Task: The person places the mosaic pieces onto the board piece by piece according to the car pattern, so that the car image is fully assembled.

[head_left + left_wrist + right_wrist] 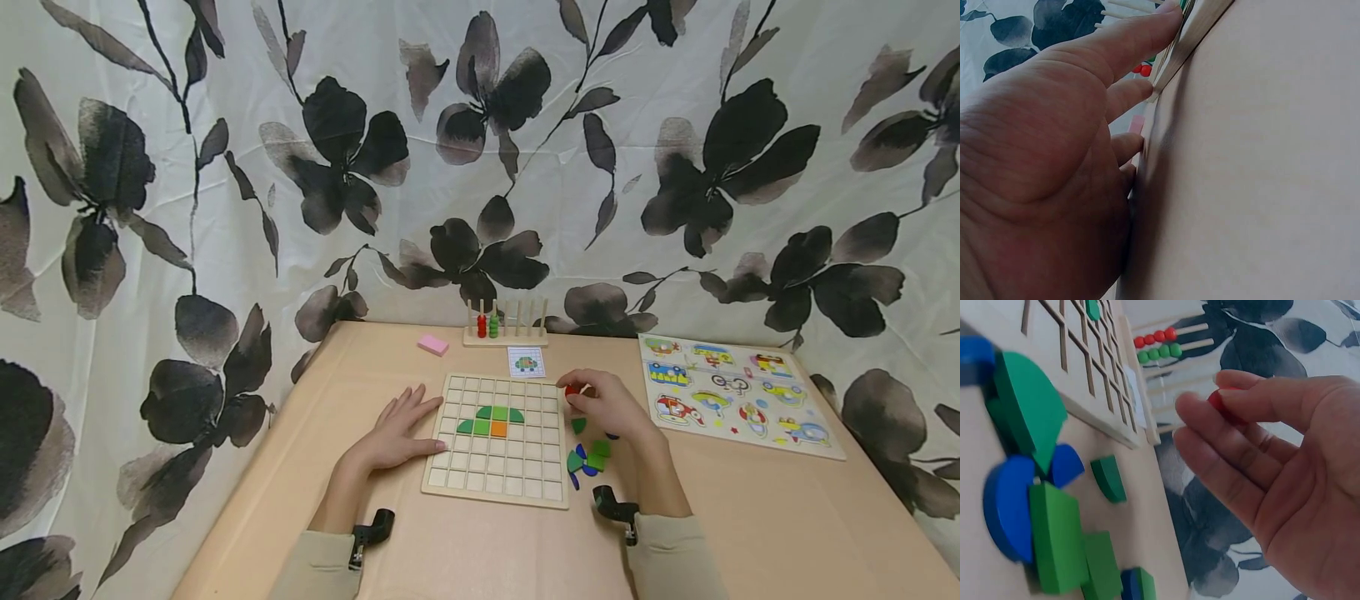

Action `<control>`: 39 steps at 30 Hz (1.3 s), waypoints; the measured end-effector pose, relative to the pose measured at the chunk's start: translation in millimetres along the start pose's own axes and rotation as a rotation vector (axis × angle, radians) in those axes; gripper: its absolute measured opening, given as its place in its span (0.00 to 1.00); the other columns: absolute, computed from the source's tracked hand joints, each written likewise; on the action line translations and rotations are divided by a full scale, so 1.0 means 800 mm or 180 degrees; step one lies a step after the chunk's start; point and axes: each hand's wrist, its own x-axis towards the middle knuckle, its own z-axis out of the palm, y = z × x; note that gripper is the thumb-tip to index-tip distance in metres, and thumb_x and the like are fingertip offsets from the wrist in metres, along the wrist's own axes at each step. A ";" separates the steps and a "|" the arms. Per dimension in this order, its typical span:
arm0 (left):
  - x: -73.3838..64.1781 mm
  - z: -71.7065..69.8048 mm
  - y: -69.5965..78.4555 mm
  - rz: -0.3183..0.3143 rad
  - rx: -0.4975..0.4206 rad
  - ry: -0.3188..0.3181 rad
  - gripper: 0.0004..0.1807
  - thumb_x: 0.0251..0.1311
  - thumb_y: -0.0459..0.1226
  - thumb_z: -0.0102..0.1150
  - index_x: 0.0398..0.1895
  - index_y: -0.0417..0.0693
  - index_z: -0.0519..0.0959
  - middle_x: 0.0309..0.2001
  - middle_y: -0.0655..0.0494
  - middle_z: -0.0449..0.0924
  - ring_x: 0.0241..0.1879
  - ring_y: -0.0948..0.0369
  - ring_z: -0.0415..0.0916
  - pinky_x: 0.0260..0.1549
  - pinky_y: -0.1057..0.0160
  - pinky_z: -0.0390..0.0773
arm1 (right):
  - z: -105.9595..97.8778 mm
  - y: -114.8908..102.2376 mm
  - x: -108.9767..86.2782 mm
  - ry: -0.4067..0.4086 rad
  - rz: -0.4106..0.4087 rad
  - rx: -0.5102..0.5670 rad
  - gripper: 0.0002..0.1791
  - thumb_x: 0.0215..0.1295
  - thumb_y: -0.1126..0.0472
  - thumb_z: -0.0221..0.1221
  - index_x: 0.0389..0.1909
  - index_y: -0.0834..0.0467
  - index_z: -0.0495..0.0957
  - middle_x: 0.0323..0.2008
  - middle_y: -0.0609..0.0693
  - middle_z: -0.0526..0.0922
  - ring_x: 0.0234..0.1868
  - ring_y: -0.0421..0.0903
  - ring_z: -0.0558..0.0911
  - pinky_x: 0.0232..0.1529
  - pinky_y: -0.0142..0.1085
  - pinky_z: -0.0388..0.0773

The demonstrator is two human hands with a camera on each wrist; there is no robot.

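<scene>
A wooden grid board lies on the table, with several green pieces and an orange square in its middle cells. Along its left side my left hand rests with fingers spread, thumb over the edge. Just off the upper right corner, my right hand pinches a small red piece between thumb and fingers; the fingers hide most of its shape. Below that hand lie loose pieces: a dark green one, bright green blocks and blue rounded ones.
Behind the board lies a card with a coloured grid picture. A peg rack with red and green beads stands at the back, a pink block to its left. A vehicle picture board lies at the right.
</scene>
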 end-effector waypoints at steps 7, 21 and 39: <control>0.000 0.001 -0.001 -0.0001 0.0017 -0.0008 0.48 0.61 0.59 0.70 0.81 0.55 0.64 0.85 0.41 0.40 0.84 0.41 0.30 0.80 0.37 0.32 | 0.016 -0.012 0.007 0.0069 -0.0123 -0.0062 0.05 0.69 0.68 0.63 0.42 0.60 0.86 0.37 0.51 0.87 0.35 0.46 0.82 0.38 0.35 0.85; 0.001 0.001 -0.001 0.0014 0.0034 -0.0016 0.47 0.61 0.59 0.69 0.81 0.54 0.63 0.85 0.40 0.40 0.84 0.40 0.30 0.80 0.36 0.33 | 0.047 -0.023 0.018 -0.0254 -0.0211 -0.0213 0.07 0.68 0.71 0.63 0.42 0.59 0.84 0.35 0.49 0.83 0.36 0.45 0.77 0.38 0.31 0.77; 0.001 0.001 -0.001 0.0016 0.0037 0.0009 0.47 0.61 0.58 0.69 0.81 0.54 0.64 0.85 0.40 0.40 0.84 0.40 0.31 0.80 0.36 0.32 | 0.067 -0.026 0.021 -0.0427 -0.0395 -0.0780 0.12 0.74 0.69 0.57 0.50 0.58 0.87 0.44 0.50 0.84 0.42 0.45 0.77 0.50 0.42 0.79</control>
